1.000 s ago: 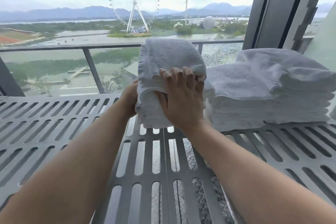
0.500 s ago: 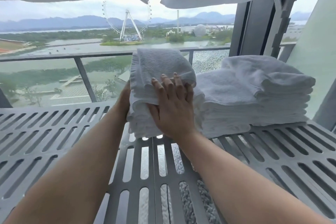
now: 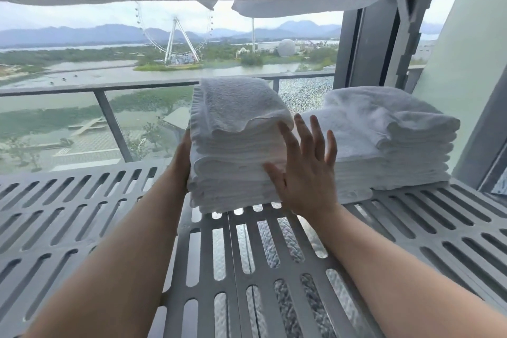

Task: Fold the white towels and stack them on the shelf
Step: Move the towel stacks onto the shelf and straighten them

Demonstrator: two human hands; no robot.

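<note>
Head view: right hand [image 3: 304,170] has lifted off the folded towel stack [image 3: 236,145], fingers straight and spread; a second ago it pressed the front. Left hand [image 3: 182,156] rests against the stack's left side, fingers hidden, grip indeterminate. Stack sits on the shelf [image 3: 82,214], just beside the right towel pile [image 3: 384,140]. Placement appears complete. Slats continue left and near.

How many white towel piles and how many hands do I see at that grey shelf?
White towel piles: 3 (left pile, middle pile, right pile)
Hands: 2 (left hand, right hand)
Total: 5
</note>
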